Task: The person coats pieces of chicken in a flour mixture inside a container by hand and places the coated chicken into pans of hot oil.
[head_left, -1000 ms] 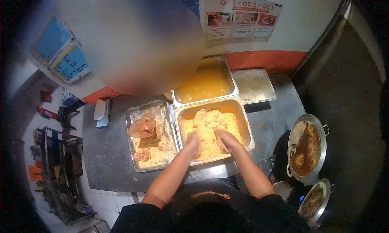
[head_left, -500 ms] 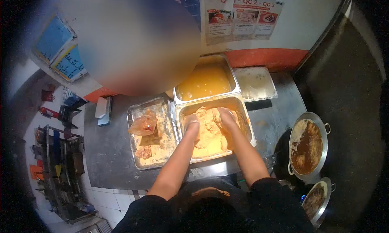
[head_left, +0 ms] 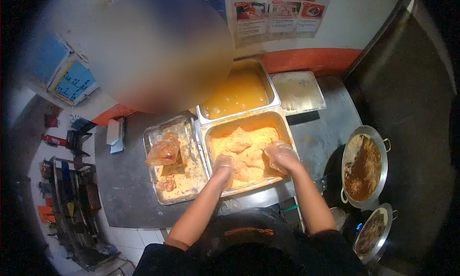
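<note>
A deep metal pan [head_left: 287, 132] holds orange-yellow flour [head_left: 223, 140] with lumpy coated pieces [head_left: 239, 140] partly buried in it; they look like chicken. My left hand [head_left: 224, 167], in a clear plastic glove, reaches into the flour at the pan's near left side. Its fingers point down, the tips partly hidden by flour. At the right wall, my right hand [head_left: 280, 156], gloved likewise, has its fingers stretched down beside the flour. Neither hand visibly grips a piece.
Behind stands a pan of yellow-orange liquid [head_left: 237, 91]. To the left, a floury tray [head_left: 184, 195] holds a plastic bag [head_left: 163, 151] and a raw-looking piece [head_left: 166, 183]. A flat metal tray [head_left: 299, 91] lies back right. Two pans of dark oil [head_left: 364, 168] stand at right.
Both hands have drawn back toward me and apart, from deeper in the flour to the pan's sides. Lumps in the middle are now more exposed. The view has shifted slightly.
</note>
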### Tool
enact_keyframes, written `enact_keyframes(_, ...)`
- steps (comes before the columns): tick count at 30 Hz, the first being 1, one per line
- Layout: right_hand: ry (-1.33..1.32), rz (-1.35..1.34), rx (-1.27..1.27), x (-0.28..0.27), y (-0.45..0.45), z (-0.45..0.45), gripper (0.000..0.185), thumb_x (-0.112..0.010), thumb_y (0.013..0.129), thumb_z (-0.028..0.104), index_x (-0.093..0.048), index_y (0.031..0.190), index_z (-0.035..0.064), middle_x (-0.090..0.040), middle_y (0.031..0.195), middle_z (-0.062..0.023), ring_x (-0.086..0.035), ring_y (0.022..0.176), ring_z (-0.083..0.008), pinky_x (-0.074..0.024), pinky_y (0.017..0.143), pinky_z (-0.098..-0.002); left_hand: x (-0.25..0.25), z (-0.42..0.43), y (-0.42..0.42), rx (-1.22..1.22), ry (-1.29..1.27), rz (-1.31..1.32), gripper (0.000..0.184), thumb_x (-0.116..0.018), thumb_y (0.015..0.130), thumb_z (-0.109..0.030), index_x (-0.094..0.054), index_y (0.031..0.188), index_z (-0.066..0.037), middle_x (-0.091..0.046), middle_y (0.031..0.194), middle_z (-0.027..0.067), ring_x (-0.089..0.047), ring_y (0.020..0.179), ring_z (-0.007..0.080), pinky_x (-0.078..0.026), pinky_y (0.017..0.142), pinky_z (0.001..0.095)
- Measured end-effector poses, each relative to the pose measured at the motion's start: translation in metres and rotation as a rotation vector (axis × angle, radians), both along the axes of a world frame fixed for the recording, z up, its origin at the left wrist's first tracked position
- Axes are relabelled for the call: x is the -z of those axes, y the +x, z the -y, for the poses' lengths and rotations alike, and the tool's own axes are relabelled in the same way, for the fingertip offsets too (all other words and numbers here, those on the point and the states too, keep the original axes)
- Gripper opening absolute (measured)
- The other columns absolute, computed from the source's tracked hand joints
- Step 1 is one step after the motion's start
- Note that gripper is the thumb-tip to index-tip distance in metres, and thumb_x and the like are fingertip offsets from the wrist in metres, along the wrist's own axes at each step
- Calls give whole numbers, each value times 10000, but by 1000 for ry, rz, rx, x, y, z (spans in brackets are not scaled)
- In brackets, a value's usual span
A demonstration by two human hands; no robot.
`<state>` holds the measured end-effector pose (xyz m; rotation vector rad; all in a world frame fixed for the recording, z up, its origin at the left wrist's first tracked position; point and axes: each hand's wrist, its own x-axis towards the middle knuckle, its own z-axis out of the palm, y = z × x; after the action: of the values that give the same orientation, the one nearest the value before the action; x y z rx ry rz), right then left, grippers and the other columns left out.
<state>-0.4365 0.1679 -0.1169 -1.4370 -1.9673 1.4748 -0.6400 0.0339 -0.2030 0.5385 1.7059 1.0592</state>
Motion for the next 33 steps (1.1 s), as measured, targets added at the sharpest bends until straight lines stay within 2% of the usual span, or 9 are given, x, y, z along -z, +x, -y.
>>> enact_keyframes(4, 115, 448, -451, -5, -19, 12, 326, -434, 889, 297, -608, 919, 23, -617, 911, -168, -581, 892, -230, -432, 776, -389, -29, -6, 16, -359, -45, 437, 328, -395, 971, -323, -526, 1116, -59, -602, 1017, 108, -631, 868, 242, -550, 719, 408)
enact_keyframes(9, -374, -161, 71, -18, -49, 31, 353, -431, 914, 283, -585, 1001, -22, -609, 1026, -117, -551, 964, -209, -429, 815, -377, -66, -18, 21, -371, -52, 682, 344, -416, 970, -317, -523, 1177, -64, -624, 1036, 106, -648, 898, 252, -570, 740, 408)
enact_keyframes(14, -302, -267, 88, -18, -40, 4, 321, -458, 921, 281, -583, 972, -10, -569, 926, -60, -507, 838, -168, -417, 759, -330, -107, -17, 12, -305, -37, 914, 415, -383, 946, -360, -601, 1103, -44, -625, 1102, 144, -630, 926, 270, -524, 741, 458)
enact_keyframes(18, -87, -184, 167, -6, -38, -28, 288, -467, 905, 271, -602, 890, 17, -584, 873, -57, -532, 816, -195, -424, 727, -361, -19, -30, -15, -8, -213, -266, 491, -351, 952, -423, -558, 1201, -55, -604, 1182, 115, -561, 1086, 285, -419, 909, 427)
enact_keyframes(20, 214, 338, -207, -15, -52, -49, 312, -470, 894, 291, -601, 909, 8, -620, 925, -90, -562, 835, -259, -433, 742, -393, -86, -58, -17, 125, -419, -402, 524, -324, 970, -444, -472, 1296, -62, -483, 1340, 90, -451, 1200, 241, -371, 966, 379)
enact_keyframes(22, 396, 26, -112, 47, -62, -52, 336, -462, 881, 297, -599, 926, -7, -632, 998, -145, -567, 888, -310, -430, 789, -411, -76, -60, -9, -63, -263, -395, 520, -362, 949, -450, -520, 1244, -52, -534, 1262, 134, -507, 1137, 268, -410, 912, 381)
enact_keyframes(24, -30, -213, 119, 64, -81, -53, 350, -449, 875, 299, -603, 960, -3, -618, 1016, -181, -558, 953, -312, -410, 846, -412, -76, -62, -14, -244, -102, -396, 517, -399, 929, -455, -567, 1192, -42, -585, 1185, 178, -563, 1073, 295, -449, 858, 383)
enact_keyframes(29, 74, 156, -228, -39, -63, -21, 420, -464, 888, 369, -648, 961, 0, -630, 1036, -160, -547, 1060, -263, -388, 915, -365, -81, -65, -14, -240, -39, 56, 458, -402, 939, -411, -506, 1182, -37, -555, 1213, 114, -513, 1084, 225, -433, 825, 384)
enact_keyframes(33, 55, -5, -168, -19, -17, -20, 413, -458, 901, 407, -664, 1000, 63, -637, 1026, -159, -587, 993, -289, -425, 885, -393, 7, -58, -34, -65, 79, -349, 386, -468, 918, -358, -628, 951, -8, -633, 974, 202, -594, 911, 303, -456, 773, 400)
